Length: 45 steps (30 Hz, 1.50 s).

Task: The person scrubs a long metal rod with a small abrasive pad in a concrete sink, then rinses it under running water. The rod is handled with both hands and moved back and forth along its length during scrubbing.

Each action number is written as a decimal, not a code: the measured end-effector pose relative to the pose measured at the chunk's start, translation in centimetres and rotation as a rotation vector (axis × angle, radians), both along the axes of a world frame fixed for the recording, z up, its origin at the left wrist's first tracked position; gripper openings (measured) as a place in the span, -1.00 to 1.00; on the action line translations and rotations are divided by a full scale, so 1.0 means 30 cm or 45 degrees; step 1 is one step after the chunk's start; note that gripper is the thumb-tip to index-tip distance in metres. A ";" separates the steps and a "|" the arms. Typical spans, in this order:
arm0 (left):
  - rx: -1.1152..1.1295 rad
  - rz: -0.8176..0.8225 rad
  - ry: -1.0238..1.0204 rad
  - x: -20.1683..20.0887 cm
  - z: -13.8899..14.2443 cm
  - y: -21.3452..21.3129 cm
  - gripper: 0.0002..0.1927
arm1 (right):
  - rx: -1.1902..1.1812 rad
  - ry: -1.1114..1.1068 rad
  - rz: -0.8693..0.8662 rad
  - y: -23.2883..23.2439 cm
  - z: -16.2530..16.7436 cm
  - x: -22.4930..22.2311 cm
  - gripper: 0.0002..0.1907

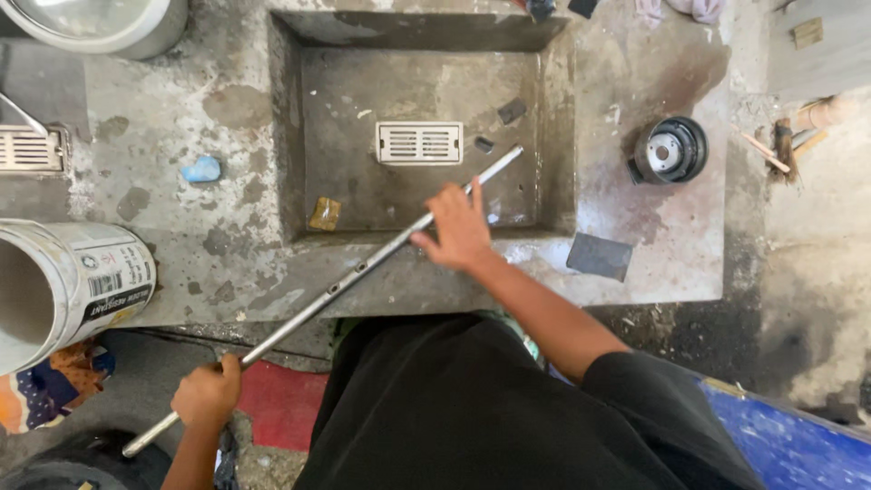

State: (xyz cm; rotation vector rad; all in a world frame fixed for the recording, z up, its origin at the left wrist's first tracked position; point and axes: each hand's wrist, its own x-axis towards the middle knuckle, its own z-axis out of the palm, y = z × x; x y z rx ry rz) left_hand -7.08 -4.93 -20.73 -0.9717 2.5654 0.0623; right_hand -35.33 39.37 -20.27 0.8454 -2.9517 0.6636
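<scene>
Long thin metal rod (pixel 336 289), smooth, dull silver w/ small slots along it, lies diagonal: low end at bottom left, far end up-right over the sunken basin (pixel 299 136) of the rough, stained concrete bench (pixel 662 245). Left hand (pixel 207 392) fisted round rod nr its low end. Right hand (pixel 458 231) presses rod mid-length at basin's front edge, fingers spread. Slotted metal drain grate (pixel 419 142) on basin floor.

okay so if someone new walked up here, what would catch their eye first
A long metal rod runs diagonally over the sunken concrete basin, the right hand pressing its middle and the left hand gripping its lower end. A white drain grate sits in the basin floor.
</scene>
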 end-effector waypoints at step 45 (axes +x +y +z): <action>-0.410 -0.158 0.524 0.096 -0.054 0.096 -0.46 | 0.238 -0.064 -0.203 0.132 0.064 -0.144 -0.07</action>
